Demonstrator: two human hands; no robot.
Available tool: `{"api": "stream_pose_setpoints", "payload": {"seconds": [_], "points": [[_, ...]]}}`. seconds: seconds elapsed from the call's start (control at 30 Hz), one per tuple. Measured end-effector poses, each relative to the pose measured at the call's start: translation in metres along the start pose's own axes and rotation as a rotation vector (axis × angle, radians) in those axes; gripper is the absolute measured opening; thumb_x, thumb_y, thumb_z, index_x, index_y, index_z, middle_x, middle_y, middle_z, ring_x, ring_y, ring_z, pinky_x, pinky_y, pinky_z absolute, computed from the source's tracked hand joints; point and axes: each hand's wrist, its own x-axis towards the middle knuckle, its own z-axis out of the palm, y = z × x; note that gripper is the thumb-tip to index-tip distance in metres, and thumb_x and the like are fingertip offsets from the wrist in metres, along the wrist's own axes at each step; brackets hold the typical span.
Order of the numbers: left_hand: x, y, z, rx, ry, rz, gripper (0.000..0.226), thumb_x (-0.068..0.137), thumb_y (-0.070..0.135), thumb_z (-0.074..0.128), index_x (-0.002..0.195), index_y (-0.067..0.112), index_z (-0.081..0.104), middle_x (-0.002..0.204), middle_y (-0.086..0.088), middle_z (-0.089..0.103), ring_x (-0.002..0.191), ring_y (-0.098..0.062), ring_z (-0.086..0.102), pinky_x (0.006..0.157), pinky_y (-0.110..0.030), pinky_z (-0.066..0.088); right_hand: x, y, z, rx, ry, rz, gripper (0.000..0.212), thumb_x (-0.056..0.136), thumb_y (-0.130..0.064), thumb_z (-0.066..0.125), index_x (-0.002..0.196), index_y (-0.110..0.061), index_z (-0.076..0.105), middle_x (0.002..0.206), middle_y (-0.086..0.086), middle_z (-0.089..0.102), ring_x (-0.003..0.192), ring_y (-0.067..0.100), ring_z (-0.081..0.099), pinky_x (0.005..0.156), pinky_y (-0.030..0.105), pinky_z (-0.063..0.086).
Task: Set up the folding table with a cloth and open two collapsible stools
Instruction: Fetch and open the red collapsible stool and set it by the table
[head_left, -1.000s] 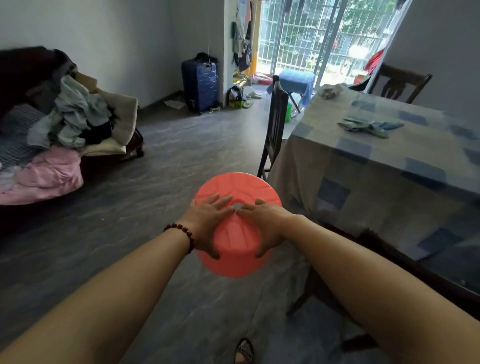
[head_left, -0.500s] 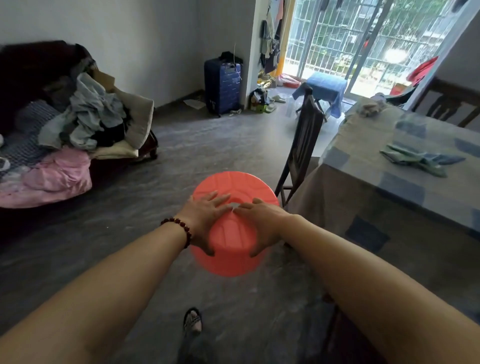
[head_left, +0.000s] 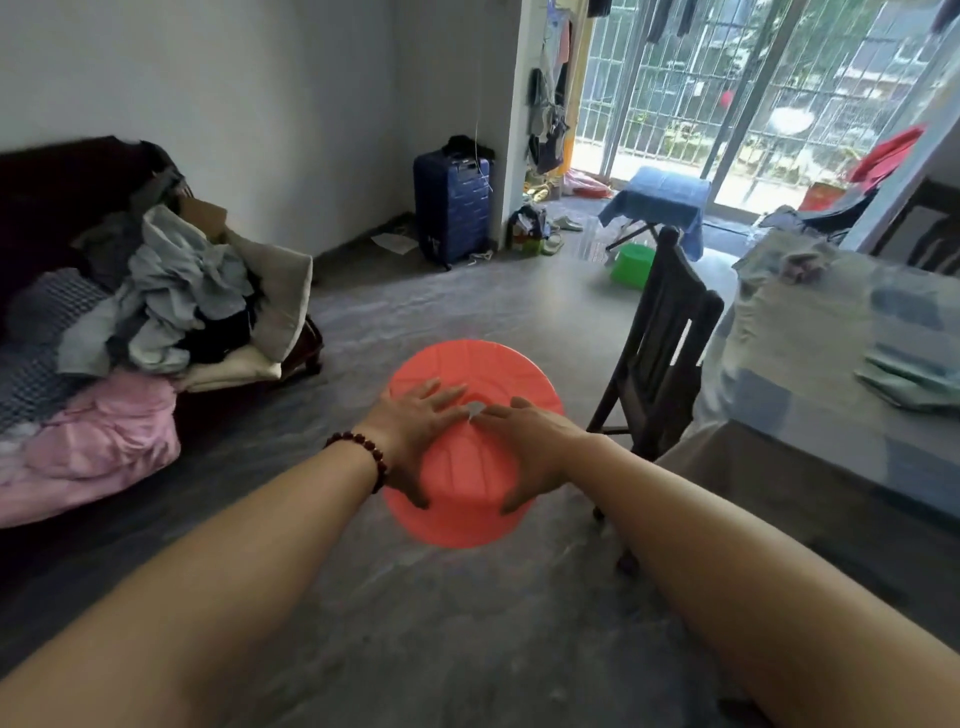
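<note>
Coral stool held over the floor

Grey floor fills my view, with the cloth-covered tabletop at right and a dark chair beside it. I have the coral collapsible stool out front, above the floor, with my left hand and right hand clamped flat on its sides, fingertips nearly meeting.

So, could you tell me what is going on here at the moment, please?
A person holds a red collapsible stool out in front with both hands, the left hand and right hand spread over its sides, above the floor. It looks partly extended. Near the balcony door, a small folding table already wears a blue cloth, and a green stool stands open beside it. A dark chair and a cloth-covered dining table are on the right.
</note>
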Motion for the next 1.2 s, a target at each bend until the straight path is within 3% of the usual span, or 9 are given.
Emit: {"api": "stream_pose_setpoints", "payload": {"seconds": [0.27, 0.57, 0.77, 1.2], "points": [[0.099, -0.050, 0.000, -0.036, -0.032, 0.042, 0.131, 0.050, 0.061, 0.081, 0.149, 0.038, -0.001, 0.158, 0.011, -0.011, 0.146, -0.019, -0.002, 0.113, -0.055, 0.020, 0.080, 0.066, -0.010, 0.043, -0.056, 0.023, 0.118, 0.059, -0.054, 0.081, 0.151, -0.018, 0.016, 0.154, 0.000, 0.025, 0.132, 0.030, 0.031, 0.109, 0.033, 0.028], [0.269, -0.104, -0.049, -0.013, 0.013, 0.078, 0.131, 0.048, 0.061, 0.081, 0.149, 0.035, 0.002, 0.159, 0.008, -0.009, 0.146, -0.021, 0.000, 0.114, -0.050, 0.021, 0.175, 0.208, -0.051, 0.037, -0.019, 0.069, 0.118, 0.057, -0.056, 0.082, 0.150, -0.018, 0.020, 0.152, 0.000, 0.029, 0.130, 0.028, 0.032, 0.108, 0.032, 0.029], [0.358, -0.128, -0.093, 0.010, 0.053, 0.054, 0.131, 0.050, 0.060, 0.081, 0.149, 0.037, -0.002, 0.158, 0.011, -0.011, 0.146, -0.020, -0.002, 0.112, -0.056, 0.021, 0.225, 0.293, -0.084, 0.026, 0.016, 0.092, 0.119, 0.056, -0.057, 0.082, 0.150, -0.020, 0.017, 0.153, -0.003, 0.027, 0.131, 0.027, 0.031, 0.109, 0.033, 0.028], [0.557, -0.214, -0.108, 0.004, 0.024, 0.131, 0.131, 0.049, 0.061, 0.081, 0.148, 0.037, -0.001, 0.158, 0.011, -0.012, 0.146, -0.019, -0.003, 0.112, -0.057, 0.021, 0.366, 0.436, -0.103, 0.064, -0.038, 0.139, 0.118, 0.058, -0.058, 0.081, 0.150, -0.021, 0.017, 0.153, -0.002, 0.026, 0.132, 0.027, 0.030, 0.111, 0.037, 0.029]]}}
